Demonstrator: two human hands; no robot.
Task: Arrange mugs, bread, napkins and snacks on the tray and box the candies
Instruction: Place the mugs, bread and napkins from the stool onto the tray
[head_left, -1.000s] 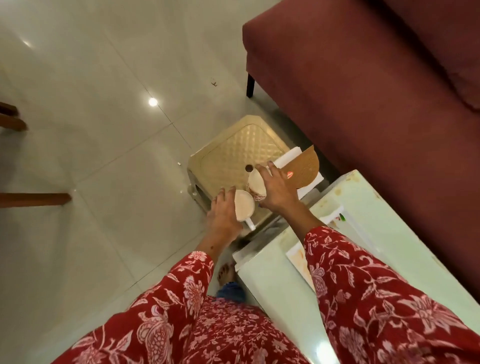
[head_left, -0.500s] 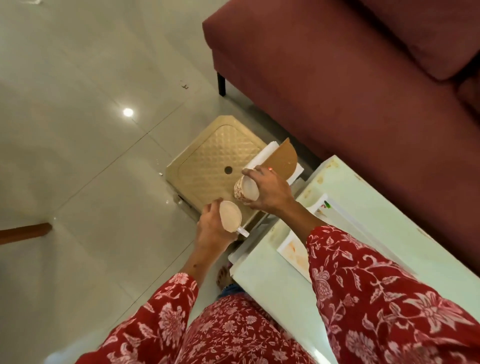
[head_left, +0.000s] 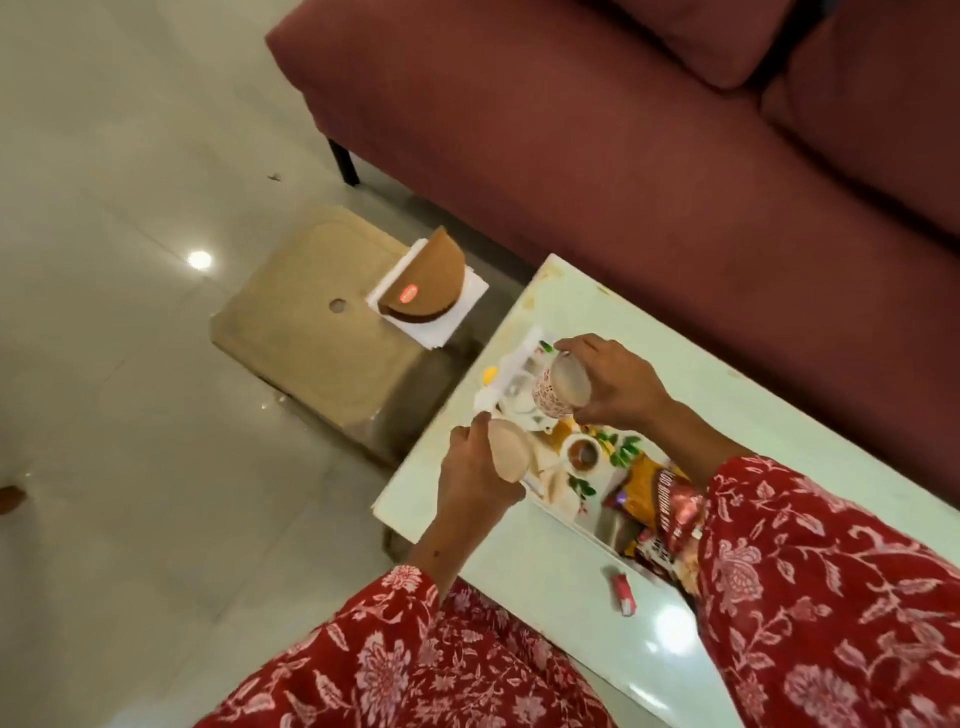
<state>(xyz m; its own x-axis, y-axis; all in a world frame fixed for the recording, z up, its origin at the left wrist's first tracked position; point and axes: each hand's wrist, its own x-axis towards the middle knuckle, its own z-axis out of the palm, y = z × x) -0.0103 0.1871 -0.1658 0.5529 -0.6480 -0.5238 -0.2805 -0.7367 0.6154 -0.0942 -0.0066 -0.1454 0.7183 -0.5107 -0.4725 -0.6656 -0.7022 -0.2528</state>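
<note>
Though previously over stool, mugs (head_left: 558, 388) over tray (head_left: 597, 480).

left hand (head_left: 475, 470) curled round a mug (head_left: 506, 457), right hand (head_left: 610, 382) gripping another mug (head_left: 558, 389) (both arms outstretched)

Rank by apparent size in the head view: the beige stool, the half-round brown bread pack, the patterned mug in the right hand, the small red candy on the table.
1. Beige stool
2. Brown bread pack
3. Patterned mug, nearer the camera, so its place against the bread pack is unsure
4. Red candy
</note>
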